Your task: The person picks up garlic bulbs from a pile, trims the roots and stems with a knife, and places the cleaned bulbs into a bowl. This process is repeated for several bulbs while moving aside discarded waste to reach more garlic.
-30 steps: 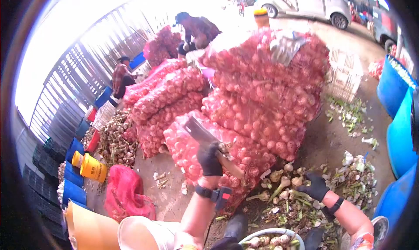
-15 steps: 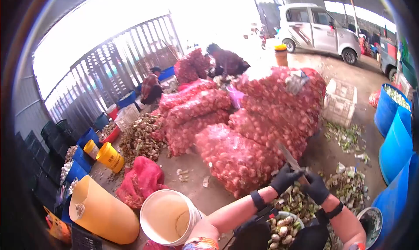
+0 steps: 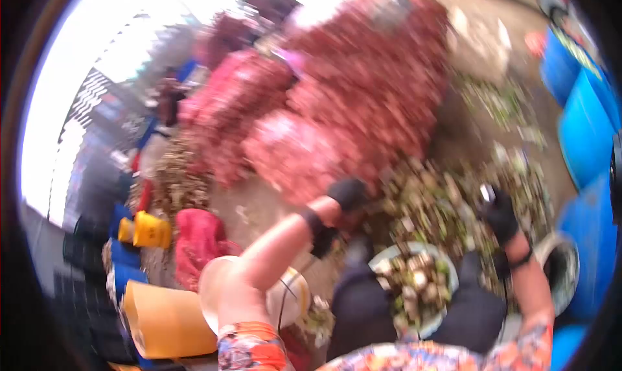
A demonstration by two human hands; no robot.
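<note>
The view is smeared by motion. My left hand (image 3: 348, 195), in a black glove, is at the lower edge of the red net bags of bulbs (image 3: 295, 154); its fingers are too blurred to read. Farther right, my right hand (image 3: 499, 217), also black-gloved, is closed around something with a small whitish end that I cannot make out, above a heap of green and pale trimmings (image 3: 427, 199). Between my dark-clad knees stands a pale round tub (image 3: 451, 274) holding cut bulbs (image 3: 418, 280).
On the left are a white bucket (image 3: 217, 290), an orange-yellow container (image 3: 168, 319), a red net sack (image 3: 197, 241) and a yellow bucket (image 3: 152, 230). Blue barrels (image 3: 586, 118) line the right side, by a grey-white bucket (image 3: 570, 267). A blurred person (image 3: 269, 5) is at the back.
My hands, together at a long blade before, are now apart, the left one farther left. The blade is no longer clearly visible. The camera has tilted down, bringing the tub and knees more into view.
</note>
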